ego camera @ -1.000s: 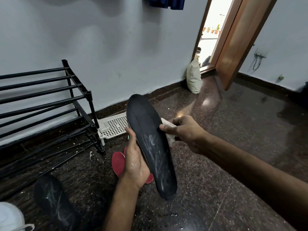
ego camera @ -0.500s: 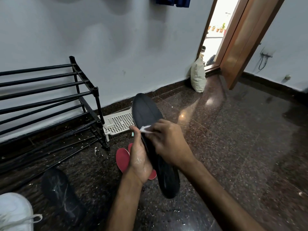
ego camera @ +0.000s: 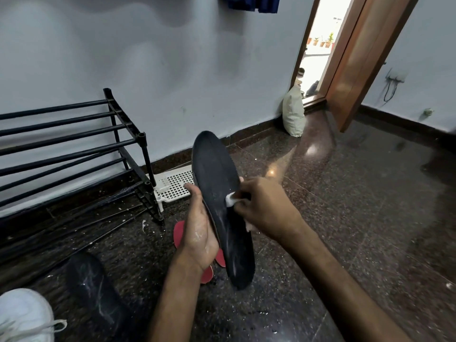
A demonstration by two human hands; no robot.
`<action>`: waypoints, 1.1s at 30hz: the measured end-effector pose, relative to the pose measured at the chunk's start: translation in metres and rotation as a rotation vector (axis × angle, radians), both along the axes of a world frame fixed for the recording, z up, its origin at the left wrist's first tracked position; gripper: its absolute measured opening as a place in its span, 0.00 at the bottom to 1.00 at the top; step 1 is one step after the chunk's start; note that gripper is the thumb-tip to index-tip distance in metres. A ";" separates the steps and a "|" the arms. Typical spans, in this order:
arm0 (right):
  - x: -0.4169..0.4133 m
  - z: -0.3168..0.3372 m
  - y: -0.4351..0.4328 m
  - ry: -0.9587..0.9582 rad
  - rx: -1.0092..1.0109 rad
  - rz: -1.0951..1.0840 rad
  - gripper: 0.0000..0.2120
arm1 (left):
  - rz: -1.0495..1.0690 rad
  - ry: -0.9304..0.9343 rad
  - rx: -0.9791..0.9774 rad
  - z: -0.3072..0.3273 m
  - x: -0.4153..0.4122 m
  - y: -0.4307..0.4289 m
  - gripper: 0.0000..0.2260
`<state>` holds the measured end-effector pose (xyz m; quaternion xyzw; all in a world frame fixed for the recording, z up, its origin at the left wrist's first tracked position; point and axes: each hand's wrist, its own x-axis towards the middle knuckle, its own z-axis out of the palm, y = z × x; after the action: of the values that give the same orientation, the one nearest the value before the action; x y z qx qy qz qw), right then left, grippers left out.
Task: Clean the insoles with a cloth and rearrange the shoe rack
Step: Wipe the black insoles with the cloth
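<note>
1. Since half a second ago the right hand (ego camera: pixel 264 206) has slid off the left edge of the black insole (ego camera: pixel 217 178) toward its right side, and the cloth (ego camera: pixel 230 201) has gone with it, away from the left thumb
2. Right hand now: fingers curled and bunched round the white cloth, pressing it on the insole's face about halfway along its length; a bit of cloth also shows under the hand
3. The left hand (ego camera: pixel 199 233) holds the black insole up off the floor (ego camera: pixel 345 218), toe end tilted up and away, heel end low and near; the thumb lies along the insole's left edge and the palm cradles it from the side, while the fingers behind it are hidden
4. Pale smears show on the lower half of the held insole
5. A second insole (ego camera: pixel 96 294), black with whitish marks, lies flat on the floor at lower left, just beside a white shoe (ego camera: pixel 22 314)
6. Red insoles (ego camera: pixel 179 233) lie on the floor under the left hand, partly covered by it
7. The shoe rack (ego camera: pixel 74 149), black bars, stands at left against the wall (ego camera: pixel 172 70), with a white tray (ego camera: pixel 175 186) of small holes on the floor just beside its end
8. A pale sack (ego camera: pixel 293 114) leans in the corner by the open wooden door (ego camera: pixel 365 58)
</note>
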<state>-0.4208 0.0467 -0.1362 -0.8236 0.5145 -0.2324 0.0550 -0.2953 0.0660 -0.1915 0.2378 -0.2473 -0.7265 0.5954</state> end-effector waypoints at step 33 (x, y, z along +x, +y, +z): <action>0.007 -0.009 -0.004 0.038 -0.050 -0.157 0.06 | 0.042 -0.092 0.014 -0.007 -0.001 -0.009 0.39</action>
<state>-0.4140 0.0428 -0.1452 -0.7862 0.5723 -0.2329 0.0065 -0.2965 0.0569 -0.1982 0.2803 -0.2644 -0.7040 0.5966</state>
